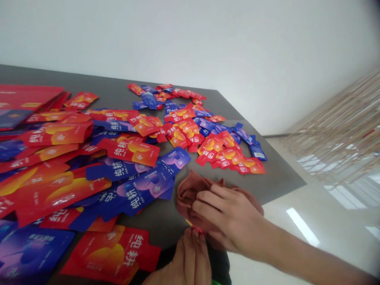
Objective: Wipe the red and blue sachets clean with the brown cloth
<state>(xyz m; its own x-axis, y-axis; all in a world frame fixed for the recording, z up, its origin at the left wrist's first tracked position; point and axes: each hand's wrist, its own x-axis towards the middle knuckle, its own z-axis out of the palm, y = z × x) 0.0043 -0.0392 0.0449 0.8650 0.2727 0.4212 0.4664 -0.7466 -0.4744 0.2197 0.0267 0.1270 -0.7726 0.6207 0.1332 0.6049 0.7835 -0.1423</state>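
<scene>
My right hand (230, 217) rests on a crumpled brown cloth (190, 188) at the near edge of the dark grey table (276, 180), fingers curled over and gripping it. My left hand (188, 259) sits just below it at the bottom of the view, fingers pressed together, pinching a small red and yellow edge that peeks out under the cloth. Red pouches (130, 152) and blue pouches (145, 186) with white characters lie scattered beside the cloth.
Large red and blue pouches (53, 190) overlap in a heap on the left. Smaller sachets (190, 126) spread toward the far right corner. A white wall rises behind the table. Glossy floor and a slatted screen (341, 130) lie to the right.
</scene>
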